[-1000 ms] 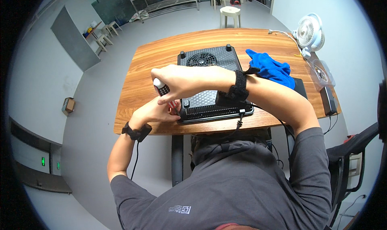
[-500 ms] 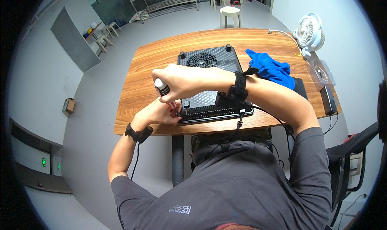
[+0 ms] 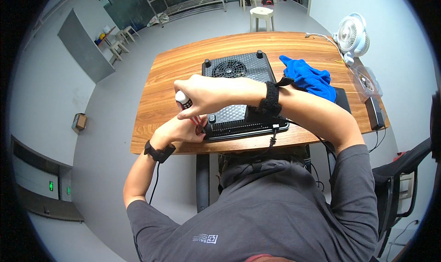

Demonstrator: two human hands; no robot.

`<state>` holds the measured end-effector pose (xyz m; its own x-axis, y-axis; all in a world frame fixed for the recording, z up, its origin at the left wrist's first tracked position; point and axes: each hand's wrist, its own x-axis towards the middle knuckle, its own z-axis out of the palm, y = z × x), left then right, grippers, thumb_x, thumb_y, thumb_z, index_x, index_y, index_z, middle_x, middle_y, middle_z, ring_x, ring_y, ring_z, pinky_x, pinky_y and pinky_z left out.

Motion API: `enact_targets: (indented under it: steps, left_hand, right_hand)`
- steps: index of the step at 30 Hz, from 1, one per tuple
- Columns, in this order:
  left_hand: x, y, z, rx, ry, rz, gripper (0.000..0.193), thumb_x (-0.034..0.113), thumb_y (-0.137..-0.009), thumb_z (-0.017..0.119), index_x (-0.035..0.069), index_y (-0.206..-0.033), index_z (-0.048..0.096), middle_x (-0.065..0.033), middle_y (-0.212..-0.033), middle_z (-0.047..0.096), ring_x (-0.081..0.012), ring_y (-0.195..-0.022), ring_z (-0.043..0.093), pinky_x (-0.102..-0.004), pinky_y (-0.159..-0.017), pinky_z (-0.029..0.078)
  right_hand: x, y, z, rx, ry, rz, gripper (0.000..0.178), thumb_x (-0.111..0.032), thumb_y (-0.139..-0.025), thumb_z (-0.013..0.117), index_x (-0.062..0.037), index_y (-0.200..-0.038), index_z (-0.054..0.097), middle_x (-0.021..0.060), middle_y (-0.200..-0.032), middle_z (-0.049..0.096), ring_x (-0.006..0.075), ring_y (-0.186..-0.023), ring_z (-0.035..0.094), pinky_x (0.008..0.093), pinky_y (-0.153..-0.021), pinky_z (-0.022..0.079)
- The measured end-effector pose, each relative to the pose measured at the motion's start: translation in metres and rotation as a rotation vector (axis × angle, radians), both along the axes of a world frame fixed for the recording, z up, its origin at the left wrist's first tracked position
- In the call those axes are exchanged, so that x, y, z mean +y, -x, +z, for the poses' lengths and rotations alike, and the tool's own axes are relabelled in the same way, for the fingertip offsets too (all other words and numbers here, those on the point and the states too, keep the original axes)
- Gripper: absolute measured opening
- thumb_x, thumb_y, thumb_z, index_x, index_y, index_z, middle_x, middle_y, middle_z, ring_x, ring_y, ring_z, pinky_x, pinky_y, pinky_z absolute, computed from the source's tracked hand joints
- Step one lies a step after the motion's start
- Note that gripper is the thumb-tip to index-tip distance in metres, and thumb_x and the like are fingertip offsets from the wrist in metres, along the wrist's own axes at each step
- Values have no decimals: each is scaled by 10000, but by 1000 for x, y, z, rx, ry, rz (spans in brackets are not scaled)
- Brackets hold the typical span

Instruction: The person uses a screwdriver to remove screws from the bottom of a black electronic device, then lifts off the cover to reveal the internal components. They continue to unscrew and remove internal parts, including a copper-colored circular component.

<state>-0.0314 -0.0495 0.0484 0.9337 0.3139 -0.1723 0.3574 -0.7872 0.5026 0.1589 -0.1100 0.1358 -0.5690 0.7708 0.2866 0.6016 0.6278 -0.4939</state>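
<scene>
Two bare hands work at one tool by the near left corner of one black, flat appliance point(image 3: 241, 117). The right hand point(image 3: 195, 96) is clamped on the handle of the tool point(image 3: 183, 99), which is white-capped and black with red below; its forearm passes over the appliance. The left hand point(image 3: 179, 129) has its fingertips at the tool's lower end, beside that corner; whether they close on it, I cannot tell. The appliance lies on the table point(image 3: 161, 82), left of the blue cloth point(image 3: 310, 80), showing one round grille point(image 3: 229, 69) at its far side and three feet point(image 3: 259, 55); one black cable point(image 3: 273, 141) hangs from its near right edge. Two black wrist straps point(image 3: 273, 96) are worn, one per arm. Along the table's right side are one white fan point(image 3: 350, 36), one clear box point(image 3: 367, 83) and one black adapter point(image 3: 374, 114).
</scene>
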Motion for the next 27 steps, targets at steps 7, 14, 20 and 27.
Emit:
enact_targets:
  steps: [7,14,20,27]
  left_hand:
    - [-3,2,2,-24,-31,1,273,130,-748,774,33,-897,567,-76,-774,619,-224,-740,634,-365,-668,531]
    - [-4,1,11,-67,29,35,245,97,-743,789,33,-906,619,-71,-828,661,-193,-807,680,-338,-724,572]
    - [1,5,7,-155,51,22,162,46,-754,714,33,-903,653,-90,-814,666,-209,-763,662,-344,-698,548]
    - [23,9,18,-198,-86,42,93,13,-789,712,12,-880,732,-87,-860,724,-219,-875,705,-339,-840,566]
  right_hand:
    - [0,-1,2,62,48,49,454,-261,-824,785,70,-1056,577,236,-898,711,355,-848,728,380,-735,588]
    - [-1,-1,8,71,29,-7,415,-249,-819,749,63,-1036,584,231,-880,707,349,-834,728,386,-732,582]
    - [-2,-3,12,108,10,-4,414,-250,-827,749,62,-1039,579,231,-865,707,353,-822,727,388,-731,580]
    - [11,-10,10,190,-54,-130,397,-269,-870,749,35,-1050,568,216,-869,717,324,-835,738,385,-733,583]
